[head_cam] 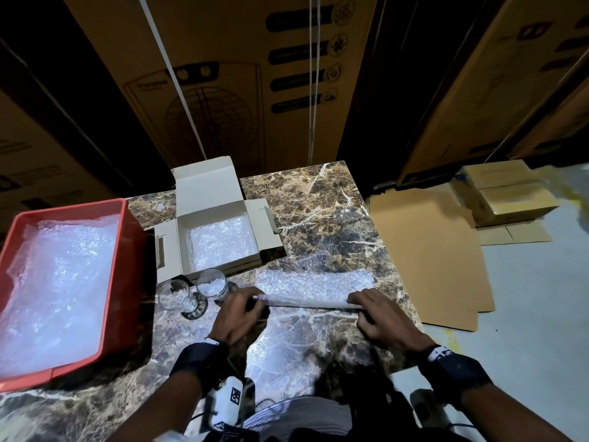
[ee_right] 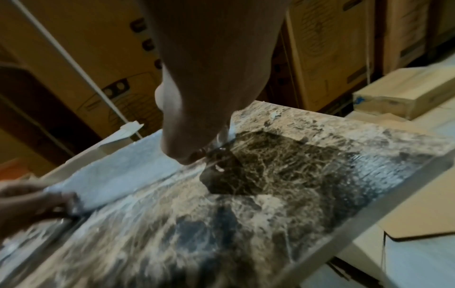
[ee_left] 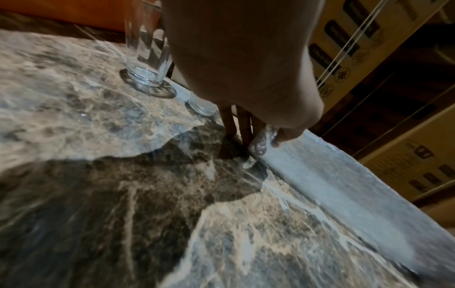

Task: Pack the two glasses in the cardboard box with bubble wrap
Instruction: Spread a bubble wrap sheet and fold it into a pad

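Note:
A bubble wrap sheet [head_cam: 315, 285] lies across the marble table [head_cam: 318, 202]. My left hand [head_cam: 255, 301] pinches its near folded edge at the left end. My right hand [head_cam: 355, 304] pinches the same edge at the right end. In the left wrist view my fingertips [ee_left: 261, 144] pinch the bubble wrap [ee_left: 332, 181]. Two empty clear glasses [head_cam: 177, 295] [head_cam: 212, 283] stand upright just left of my left hand. Behind them the small cardboard box [head_cam: 207, 189] stands open, its floor lined with bubble wrap. The right wrist view shows the bubble wrap [ee_right: 118, 169] running between both hands.
A red tray [head_cam: 73, 207] full of bubble wrap sits at the table's left. Tall cartons [head_cam: 239, 74] stand close behind the table. Beyond the table's right edge, flat cardboard [head_cam: 430, 250] and small boxes [head_cam: 503, 193] lie on the floor.

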